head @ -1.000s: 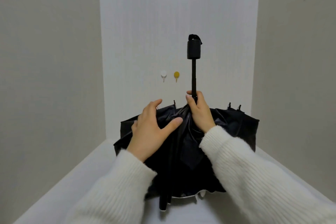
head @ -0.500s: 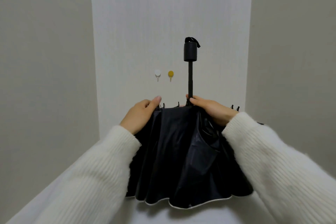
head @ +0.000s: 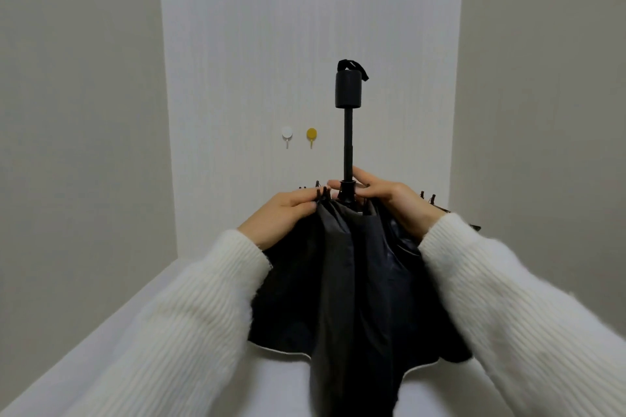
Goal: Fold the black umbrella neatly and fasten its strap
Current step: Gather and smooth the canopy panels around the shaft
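Black umbrella (head: 352,267) upright, canopy loose; left hand (head: 283,215), right hand (head: 394,201) gripping rib tips.

A narrow alcove closes in on three sides. The back wall (head: 257,44) is white with a faint vertical grain, and a soft patch of light glows near its top edge. The left wall (head: 78,112) and right wall (head: 548,95) are plain, in a duller grey-beige; a small dark mark sits high on the right one. Two round hooks are stuck side by side on the back wall, well above the worktop: a white hook (head: 287,134) and, just right of it, a yellow hook (head: 311,134). The white worktop (head: 111,342) is smooth and bare where it shows.
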`<action>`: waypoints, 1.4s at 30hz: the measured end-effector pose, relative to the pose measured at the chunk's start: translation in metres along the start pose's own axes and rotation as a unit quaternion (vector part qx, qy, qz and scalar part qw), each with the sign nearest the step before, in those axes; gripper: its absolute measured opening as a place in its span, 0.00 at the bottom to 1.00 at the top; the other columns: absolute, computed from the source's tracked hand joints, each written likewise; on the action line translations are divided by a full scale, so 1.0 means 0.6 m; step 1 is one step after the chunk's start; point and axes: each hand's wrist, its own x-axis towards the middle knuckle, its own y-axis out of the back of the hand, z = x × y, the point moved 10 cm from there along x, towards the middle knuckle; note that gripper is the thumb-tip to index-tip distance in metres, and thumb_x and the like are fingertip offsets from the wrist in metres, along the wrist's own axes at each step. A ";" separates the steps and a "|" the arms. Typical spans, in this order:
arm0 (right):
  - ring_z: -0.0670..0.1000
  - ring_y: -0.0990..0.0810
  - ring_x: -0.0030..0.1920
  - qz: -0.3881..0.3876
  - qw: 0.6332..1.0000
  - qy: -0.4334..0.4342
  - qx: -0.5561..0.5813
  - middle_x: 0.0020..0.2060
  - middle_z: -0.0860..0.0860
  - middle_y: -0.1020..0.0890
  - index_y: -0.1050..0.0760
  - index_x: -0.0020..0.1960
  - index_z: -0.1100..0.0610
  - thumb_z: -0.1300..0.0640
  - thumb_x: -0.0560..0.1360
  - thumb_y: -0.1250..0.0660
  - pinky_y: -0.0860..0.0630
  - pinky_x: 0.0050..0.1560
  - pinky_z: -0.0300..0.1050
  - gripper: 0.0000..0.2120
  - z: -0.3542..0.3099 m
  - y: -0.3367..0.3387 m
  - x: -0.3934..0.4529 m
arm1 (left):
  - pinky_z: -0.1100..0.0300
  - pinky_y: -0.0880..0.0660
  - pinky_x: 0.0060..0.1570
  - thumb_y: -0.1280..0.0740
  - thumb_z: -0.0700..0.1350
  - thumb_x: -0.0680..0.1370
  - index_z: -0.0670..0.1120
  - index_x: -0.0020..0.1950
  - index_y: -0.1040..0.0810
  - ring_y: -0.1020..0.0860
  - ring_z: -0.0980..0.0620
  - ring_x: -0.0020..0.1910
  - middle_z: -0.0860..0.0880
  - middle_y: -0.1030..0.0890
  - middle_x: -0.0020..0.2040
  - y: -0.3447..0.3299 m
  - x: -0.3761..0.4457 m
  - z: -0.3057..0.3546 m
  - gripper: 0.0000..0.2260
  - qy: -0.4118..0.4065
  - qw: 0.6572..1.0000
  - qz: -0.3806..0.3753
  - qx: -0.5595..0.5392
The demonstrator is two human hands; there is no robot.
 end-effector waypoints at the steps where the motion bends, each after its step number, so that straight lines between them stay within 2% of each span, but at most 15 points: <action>1: 0.49 0.24 0.65 -0.005 1.000 0.002 0.009 0.66 0.50 0.23 0.34 0.69 0.45 0.62 0.79 0.46 0.31 0.66 0.45 0.21 0.000 -0.005 0.000 | 0.71 0.32 0.58 0.40 0.38 0.79 0.56 0.58 0.22 0.25 0.64 0.57 0.56 0.21 0.57 0.008 0.002 -0.003 0.15 -0.011 1.000 0.022 0.009; 4: 0.55 0.29 0.69 0.017 0.998 0.017 -0.057 0.68 0.56 0.27 0.40 0.75 0.56 0.60 0.82 0.46 0.35 0.71 0.49 0.22 -0.001 -0.018 0.026 | 0.59 0.29 0.59 0.34 0.43 0.77 0.52 0.55 0.18 0.22 0.52 0.53 0.47 0.20 0.51 0.027 0.007 -0.015 0.09 -0.005 0.991 0.122 0.053; 6: 0.59 0.29 0.69 0.065 0.987 0.027 -0.144 0.63 0.56 0.23 0.35 0.70 0.61 0.63 0.82 0.46 0.29 0.64 0.39 0.17 -0.010 -0.014 0.029 | 0.60 0.26 0.51 0.31 0.46 0.76 0.48 0.49 0.18 0.21 0.53 0.46 0.50 0.19 0.44 0.027 0.008 -0.014 0.05 0.005 0.984 0.168 0.059; 8: 0.52 0.23 0.64 0.072 0.978 0.020 -0.194 0.55 0.49 0.19 0.31 0.67 0.54 0.56 0.79 0.38 0.26 0.56 0.32 0.16 -0.011 -0.017 0.027 | 0.61 0.27 0.46 0.31 0.48 0.75 0.46 0.46 0.23 0.23 0.55 0.40 0.53 0.21 0.39 0.022 0.012 -0.011 0.06 0.009 0.981 0.180 0.077; 10: 0.41 0.21 0.57 0.052 0.973 0.019 -0.224 0.56 0.44 0.20 0.33 0.68 0.46 0.48 0.75 0.31 0.27 0.57 0.31 0.24 -0.008 -0.026 0.010 | 0.58 0.26 0.46 0.31 0.48 0.74 0.49 0.44 0.27 0.24 0.54 0.40 0.52 0.22 0.39 0.015 0.018 -0.015 0.06 0.013 0.982 0.168 0.086; 12: 0.35 0.23 0.54 0.091 0.961 0.044 -0.256 0.54 0.40 0.21 0.34 0.69 0.46 0.51 0.74 0.30 0.28 0.57 0.30 0.25 -0.015 -0.013 0.001 | 0.54 0.25 0.50 0.29 0.48 0.72 0.53 0.46 0.27 0.23 0.48 0.44 0.50 0.23 0.42 0.010 0.019 -0.019 0.07 0.015 0.987 0.150 0.051; 16: 0.46 0.20 0.58 0.073 0.980 0.046 -0.182 0.57 0.49 0.18 0.28 0.68 0.49 0.58 0.76 0.33 0.29 0.65 0.44 0.21 -0.009 -0.012 0.002 | 0.51 0.24 0.57 0.30 0.45 0.75 0.46 0.51 0.21 0.20 0.47 0.50 0.46 0.18 0.49 0.014 0.011 -0.004 0.07 -0.015 0.991 0.131 0.009; 21: 0.44 0.22 0.60 0.079 0.979 0.063 -0.176 0.58 0.47 0.20 0.28 0.67 0.46 0.49 0.75 0.32 0.28 0.62 0.39 0.21 -0.009 -0.019 -0.010 | 0.57 0.23 0.55 0.32 0.45 0.76 0.49 0.49 0.17 0.18 0.57 0.46 0.52 0.15 0.44 0.015 -0.002 0.021 0.05 -0.046 0.988 0.144 0.039; 26: 0.43 0.19 0.47 0.170 0.968 0.130 -0.133 0.46 0.48 0.18 0.22 0.54 0.54 0.58 0.75 0.31 0.26 0.48 0.34 0.08 -0.018 -0.006 -0.020 | 0.63 0.24 0.54 0.33 0.41 0.76 0.45 0.51 0.16 0.18 0.56 0.50 0.51 0.15 0.47 0.023 -0.003 0.044 0.07 -0.037 0.997 0.059 0.021; 29: 0.39 0.20 0.43 0.162 0.968 0.134 -0.139 0.42 0.45 0.19 0.23 0.51 0.52 0.60 0.76 0.33 0.28 0.47 0.31 0.05 -0.021 -0.008 -0.023 | 0.60 0.24 0.52 0.31 0.42 0.75 0.47 0.51 0.18 0.20 0.54 0.52 0.50 0.16 0.49 0.087 0.000 0.046 0.07 -0.046 0.988 0.148 0.015; 31: 0.41 0.21 0.44 0.137 0.973 0.124 -0.139 0.42 0.44 0.20 0.23 0.50 0.50 0.59 0.77 0.34 0.28 0.50 0.34 0.05 -0.019 -0.016 -0.020 | 0.59 0.29 0.59 0.29 0.46 0.73 0.51 0.60 0.23 0.24 0.55 0.59 0.51 0.20 0.57 0.116 0.010 0.029 0.15 -0.031 0.980 0.179 0.084; 34: 0.45 0.20 0.47 0.095 0.982 0.114 -0.120 0.44 0.48 0.19 0.23 0.50 0.49 0.59 0.77 0.35 0.28 0.53 0.39 0.06 -0.012 -0.027 -0.016 | 0.58 0.40 0.67 0.27 0.57 0.69 0.54 0.74 0.40 0.38 0.53 0.73 0.48 0.36 0.74 0.095 0.028 -0.040 0.37 0.085 0.991 0.056 0.082; 36: 0.45 0.20 0.46 0.080 0.985 0.109 -0.110 0.43 0.48 0.19 0.24 0.51 0.49 0.59 0.78 0.35 0.28 0.52 0.38 0.06 -0.010 -0.032 -0.016 | 0.57 0.43 0.69 0.28 0.62 0.65 0.56 0.76 0.49 0.44 0.52 0.76 0.46 0.44 0.77 0.067 0.027 -0.064 0.46 0.127 0.990 -0.031 0.055; 37: 0.45 0.21 0.45 0.073 0.985 0.109 -0.107 0.42 0.48 0.19 0.24 0.51 0.50 0.60 0.78 0.36 0.29 0.52 0.38 0.06 -0.009 -0.035 -0.016 | 0.56 0.43 0.70 0.29 0.63 0.64 0.57 0.76 0.50 0.45 0.52 0.76 0.46 0.46 0.78 0.063 0.027 -0.065 0.47 0.121 0.991 -0.036 0.043; 42: 0.47 0.21 0.47 0.061 0.989 0.104 -0.090 0.43 0.49 0.18 0.24 0.55 0.50 0.56 0.75 0.35 0.29 0.56 0.44 0.10 -0.007 -0.034 -0.012 | 0.48 0.38 0.71 0.30 0.71 0.60 0.58 0.72 0.41 0.33 0.53 0.68 0.46 0.37 0.74 0.096 0.031 -0.069 0.45 0.085 0.983 0.122 -0.107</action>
